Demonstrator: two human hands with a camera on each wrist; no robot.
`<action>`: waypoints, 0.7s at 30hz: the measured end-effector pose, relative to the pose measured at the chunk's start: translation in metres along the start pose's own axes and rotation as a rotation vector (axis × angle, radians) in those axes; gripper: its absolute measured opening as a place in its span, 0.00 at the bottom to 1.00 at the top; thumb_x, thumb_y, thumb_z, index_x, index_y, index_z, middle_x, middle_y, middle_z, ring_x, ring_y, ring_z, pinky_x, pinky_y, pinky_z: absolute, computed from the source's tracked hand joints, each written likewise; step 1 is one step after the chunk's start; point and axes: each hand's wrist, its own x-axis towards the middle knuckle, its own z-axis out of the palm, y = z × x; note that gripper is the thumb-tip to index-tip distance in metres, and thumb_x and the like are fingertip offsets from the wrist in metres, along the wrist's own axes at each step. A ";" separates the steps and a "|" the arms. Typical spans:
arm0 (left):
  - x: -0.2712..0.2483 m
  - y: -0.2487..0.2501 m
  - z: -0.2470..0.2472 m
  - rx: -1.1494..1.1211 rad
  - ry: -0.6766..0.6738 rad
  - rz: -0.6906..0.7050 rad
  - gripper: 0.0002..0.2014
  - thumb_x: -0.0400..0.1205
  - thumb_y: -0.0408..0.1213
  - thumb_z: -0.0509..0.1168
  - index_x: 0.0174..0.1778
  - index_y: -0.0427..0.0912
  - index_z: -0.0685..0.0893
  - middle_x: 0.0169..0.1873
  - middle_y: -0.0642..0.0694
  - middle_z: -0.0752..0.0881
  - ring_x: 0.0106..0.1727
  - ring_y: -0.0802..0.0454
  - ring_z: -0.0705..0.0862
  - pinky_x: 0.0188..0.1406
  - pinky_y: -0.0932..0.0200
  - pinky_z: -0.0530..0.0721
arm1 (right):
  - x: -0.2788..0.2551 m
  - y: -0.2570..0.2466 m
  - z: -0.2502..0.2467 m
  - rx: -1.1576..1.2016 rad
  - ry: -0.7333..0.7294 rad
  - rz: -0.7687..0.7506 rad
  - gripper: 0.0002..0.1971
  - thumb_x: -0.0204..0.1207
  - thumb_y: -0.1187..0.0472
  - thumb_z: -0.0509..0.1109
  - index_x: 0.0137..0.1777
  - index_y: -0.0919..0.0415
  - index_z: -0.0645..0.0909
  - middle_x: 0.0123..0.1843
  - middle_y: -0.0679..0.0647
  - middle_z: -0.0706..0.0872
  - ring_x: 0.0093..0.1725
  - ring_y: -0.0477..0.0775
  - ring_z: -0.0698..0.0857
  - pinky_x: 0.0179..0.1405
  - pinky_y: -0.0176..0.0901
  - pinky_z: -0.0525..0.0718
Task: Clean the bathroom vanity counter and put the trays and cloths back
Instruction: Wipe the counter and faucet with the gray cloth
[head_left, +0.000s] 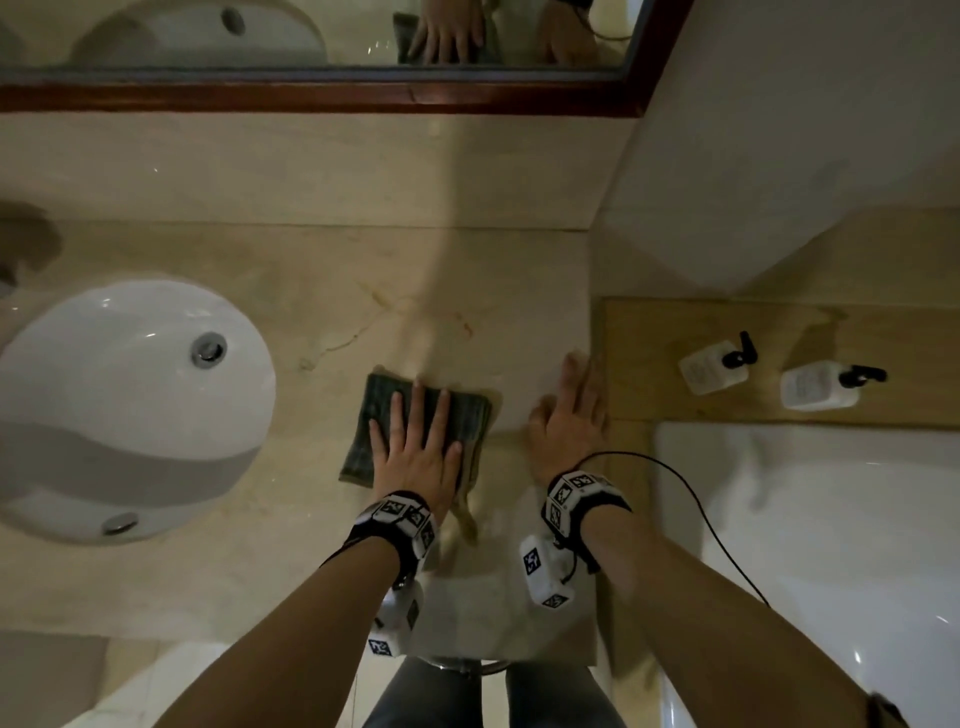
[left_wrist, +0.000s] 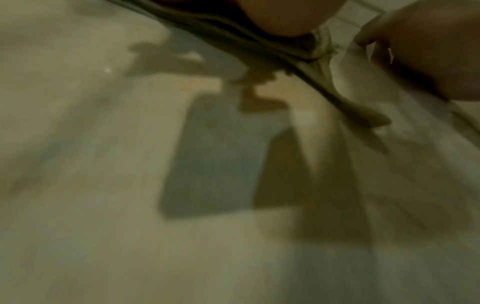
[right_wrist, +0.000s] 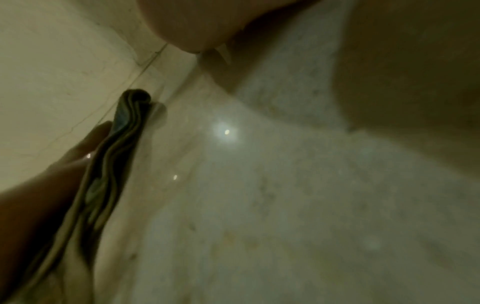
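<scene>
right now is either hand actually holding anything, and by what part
Nothing is held. The left hand presses flat on the middle of the folded green cloth; the right hand rests flat on the counter.

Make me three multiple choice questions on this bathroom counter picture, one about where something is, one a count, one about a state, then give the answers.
1. Where does the dark green cloth lie?
A. in the sink bowl
B. on the counter right of the sink
C. on the wooden ledge

2. How many pump bottles stand on the wooden ledge?
A. one
B. two
C. four

3. How is the left hand on the cloth?
A. flat, fingers spread, pressing it
B. bunched in a fist round it
C. lifted clear above it

Answers: B, the cloth sits on the beige counter between the sink and the right hand. B, one pump bottle and a second show in the head view. A, the straight fingers lie across the cloth.
</scene>
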 end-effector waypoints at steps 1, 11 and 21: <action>0.009 0.002 -0.005 0.001 0.006 0.010 0.30 0.82 0.59 0.30 0.79 0.59 0.25 0.81 0.52 0.28 0.80 0.47 0.26 0.79 0.36 0.32 | 0.000 -0.001 0.000 -0.007 0.011 -0.002 0.36 0.82 0.52 0.57 0.85 0.52 0.43 0.86 0.59 0.45 0.80 0.66 0.61 0.76 0.59 0.63; 0.088 0.026 -0.042 0.020 0.035 0.074 0.31 0.85 0.58 0.37 0.81 0.59 0.31 0.82 0.52 0.31 0.82 0.46 0.30 0.79 0.36 0.33 | -0.001 -0.004 0.002 -0.090 0.006 -0.007 0.37 0.82 0.48 0.53 0.85 0.53 0.40 0.86 0.61 0.44 0.77 0.67 0.64 0.71 0.58 0.70; 0.088 0.025 -0.041 0.022 0.100 0.100 0.31 0.85 0.58 0.38 0.82 0.57 0.33 0.82 0.49 0.30 0.83 0.46 0.32 0.80 0.37 0.34 | -0.003 -0.007 0.002 -0.143 0.035 0.001 0.37 0.79 0.47 0.53 0.85 0.56 0.46 0.85 0.63 0.49 0.69 0.69 0.71 0.66 0.59 0.74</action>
